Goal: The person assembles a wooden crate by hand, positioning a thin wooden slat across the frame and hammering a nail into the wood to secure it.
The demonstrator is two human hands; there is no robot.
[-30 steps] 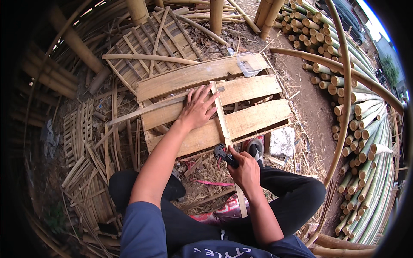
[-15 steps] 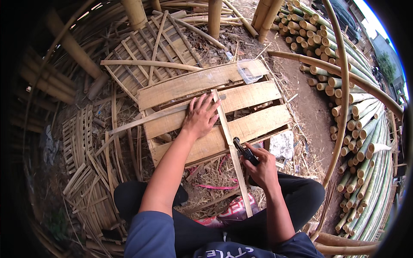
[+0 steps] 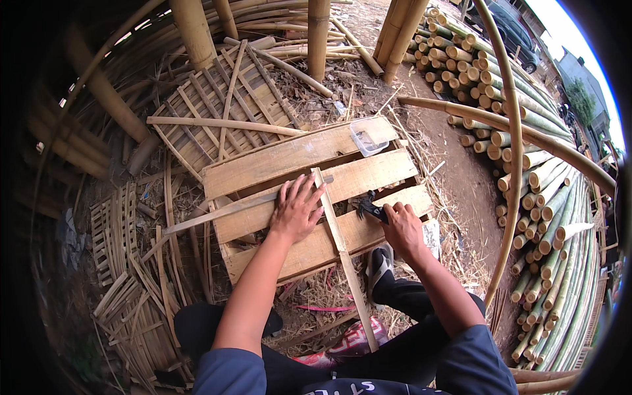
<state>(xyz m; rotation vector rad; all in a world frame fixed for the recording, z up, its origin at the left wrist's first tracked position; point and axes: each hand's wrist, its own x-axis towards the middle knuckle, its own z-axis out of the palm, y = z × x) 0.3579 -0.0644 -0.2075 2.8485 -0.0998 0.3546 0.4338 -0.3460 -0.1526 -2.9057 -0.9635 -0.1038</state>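
My left hand (image 3: 295, 209) lies flat with fingers spread, pressing on a thin bamboo strip (image 3: 227, 210) that slants across a low plank table (image 3: 378, 172). Its fingertips reach a second, longer strip (image 3: 343, 253), which crosses the first near its far end and runs back toward my lap. My right hand (image 3: 403, 227) is closed on a black hand tool (image 3: 372, 209) at the right of the table. The tool's head rests on or just over the planks beside a gap, apart from the long strip. Its exact kind is hard to make out.
A clear plastic box (image 3: 367, 141) sits on the far plank. Behind the table lies a slatted bamboo panel (image 3: 197, 108). Loose strips (image 3: 141, 296) are heaped at left, and cut bamboo poles (image 3: 546, 210) are stacked at right. A curved pole (image 3: 512, 131) arches up between.
My right hand has carried the black tool forward and away from the long strip, over the nearest plank. My left hand stays on the strips. The view has shifted, and my shoe now shows.
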